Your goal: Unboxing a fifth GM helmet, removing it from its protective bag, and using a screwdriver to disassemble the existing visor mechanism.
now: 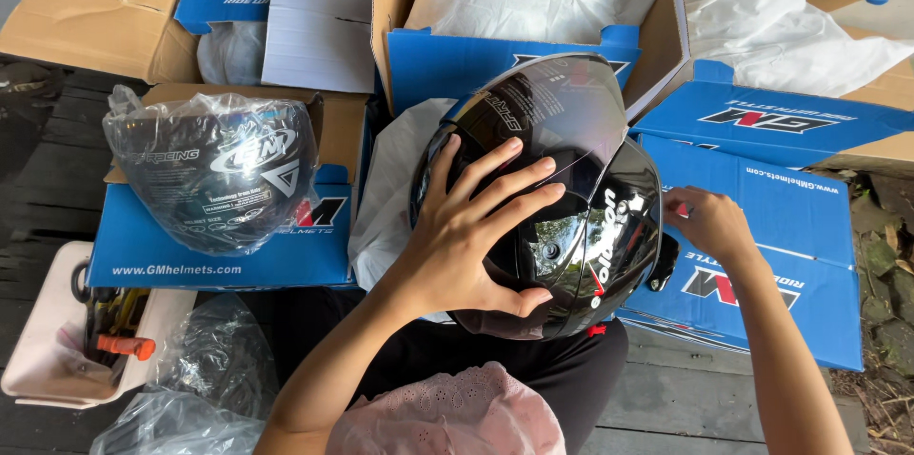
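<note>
Helmet [571,227], glossy black with a raised clear visor [562,112], rests on the lap; left hand [476,236] fingers spread across it, right hand [709,222] fingers curled at its side.

Single head-mounted view looks steeply down, at close range, over the lap onto helmet [562,217] and surrounding boxes [762,217].

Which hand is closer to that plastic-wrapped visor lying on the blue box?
Left. The left hand rests spread on the black helmet, on the side toward the wrapped visor. The right hand touches the helmet's far side.
</note>
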